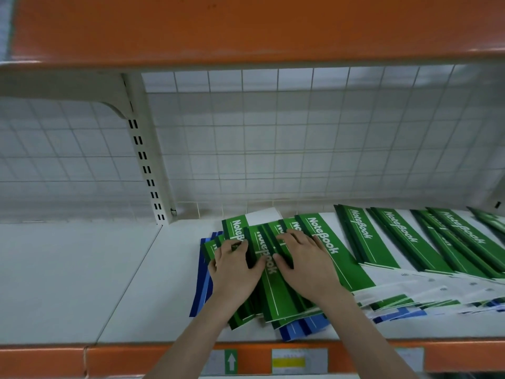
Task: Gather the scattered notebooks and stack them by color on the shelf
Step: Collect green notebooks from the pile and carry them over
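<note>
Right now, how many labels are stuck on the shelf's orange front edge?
3: a green arrow label below the left hand, a yellow-striped label right of it, and a blurred pale label further right. More may lie outside the frame.

Hands on green notebooks
Left hand [234, 266] and right hand [306, 262] press green notebooks [276, 285] near the shelf [82, 283] front edge.

White wire-grid back panel [287, 138], slotted upright [144, 160], orange shelf edge [246, 28] overhead.
</note>
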Tool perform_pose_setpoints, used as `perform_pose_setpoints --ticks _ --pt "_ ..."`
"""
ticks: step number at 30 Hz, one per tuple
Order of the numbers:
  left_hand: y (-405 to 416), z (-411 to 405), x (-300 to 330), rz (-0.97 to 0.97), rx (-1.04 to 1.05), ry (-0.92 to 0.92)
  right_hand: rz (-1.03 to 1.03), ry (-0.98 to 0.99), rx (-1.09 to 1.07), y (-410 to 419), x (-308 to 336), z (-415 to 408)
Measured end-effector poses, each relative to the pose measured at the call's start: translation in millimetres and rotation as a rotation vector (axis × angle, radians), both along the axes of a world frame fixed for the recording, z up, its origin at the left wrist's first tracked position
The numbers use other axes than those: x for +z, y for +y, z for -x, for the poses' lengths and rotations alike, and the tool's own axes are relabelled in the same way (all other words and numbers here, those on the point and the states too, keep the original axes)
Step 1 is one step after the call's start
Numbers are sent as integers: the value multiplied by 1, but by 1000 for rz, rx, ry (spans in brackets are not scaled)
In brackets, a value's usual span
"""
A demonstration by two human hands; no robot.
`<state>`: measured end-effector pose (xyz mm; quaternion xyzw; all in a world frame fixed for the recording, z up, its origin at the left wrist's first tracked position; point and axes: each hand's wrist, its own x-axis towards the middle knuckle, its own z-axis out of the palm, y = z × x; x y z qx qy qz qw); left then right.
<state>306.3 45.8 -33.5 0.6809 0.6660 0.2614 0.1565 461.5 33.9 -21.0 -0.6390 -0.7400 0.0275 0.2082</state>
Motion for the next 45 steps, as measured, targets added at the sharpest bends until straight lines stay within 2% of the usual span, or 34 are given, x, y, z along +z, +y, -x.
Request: perform_pose_setpoints --ticks 6,11,16,21,26,30,33,39,45 --pt "0 -6 6 -26 18 -71 4 12 -25 1 0 0" --pt "3 -18 14 -35 -99 -352 24 36 -40 8 5 -2" --pt "4 -17 13 91 -155 -643 55 34 -56 14 12 -6" --pt "8 -10 5 156 -124 -740 50 51 -60 11 11 -7" --pt "14 3 8 242 -98 -930 55 51 -67 7 15 -3" --pt "15 19 6 171 -19 -943 23 24 -70 2 23 2" --pt "20 28 8 135 29 -1027 25 -58 -103 -1 27 9" --pt "18 36 6 184 15 -993 136 -209 -164 -2 44 26" --pt "17 43 6 161 52 -1083 87 -239 -195 2 46 38"
